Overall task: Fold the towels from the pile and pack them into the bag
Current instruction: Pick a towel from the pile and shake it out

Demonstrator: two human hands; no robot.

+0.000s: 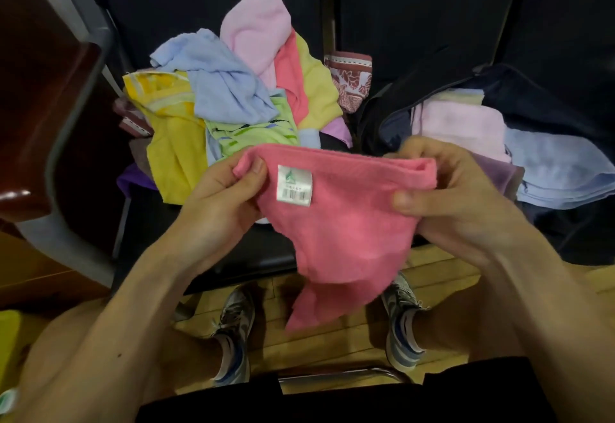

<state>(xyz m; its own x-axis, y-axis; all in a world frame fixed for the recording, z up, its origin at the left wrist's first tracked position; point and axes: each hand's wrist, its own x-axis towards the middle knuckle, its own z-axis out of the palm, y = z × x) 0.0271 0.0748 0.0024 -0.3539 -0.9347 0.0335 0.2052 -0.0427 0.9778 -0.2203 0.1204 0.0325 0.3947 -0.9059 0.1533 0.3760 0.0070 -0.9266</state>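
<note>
My pink terry towel (339, 229) hangs before the jumbled heap of cloth towels (233, 89); right of that heap sits the dark zippered fabric bag (525, 89), folded pastel towels (466, 126) inside.

The coral-pink terry towel (339, 229) is plain in colour and carries a white sewn label (295, 185) printed with a green emblem and a black barcode. Also recorded: a crumpled pale blue towel (219, 79), a loose pale pink towel (253, 29), a yellow towel with white stripes (173, 149), a lime-green towel with dark and blue streaks (253, 133), and a maroon towel with a white floral pattern (351, 79). The dark navy fabric bag (519, 89) shows a folded pale pink towel (459, 123), a folded light blue towel (559, 163) and a folded mauve towel (492, 173).
</note>
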